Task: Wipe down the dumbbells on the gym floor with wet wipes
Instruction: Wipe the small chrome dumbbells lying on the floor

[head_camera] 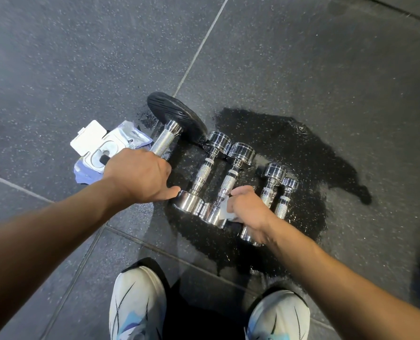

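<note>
My right hand (248,209) is curled round a wet wipe (223,209), holding it against a chrome dumbbell (228,180) just right of the black-plate dumbbell (163,141). My left hand (140,175) grips that one's handle. The wipes pack (106,148) lies just left of it.

Both arms bare, extended forward and down, forearms converging toward centre.

Left hand (137,175): knuckles up, wrist straight, fingers curled round knurled handle of large dumbbell (163,141). Thumb stuck out to right, tip low near floor.

Right hand (249,209): back of hand up, wrist slightly bent, fingers curled. White wipe (225,211) gripped in fingers, pressed against chrome dumbbell (228,180) near its lower head.

Hands near each other, not touching.
</note>
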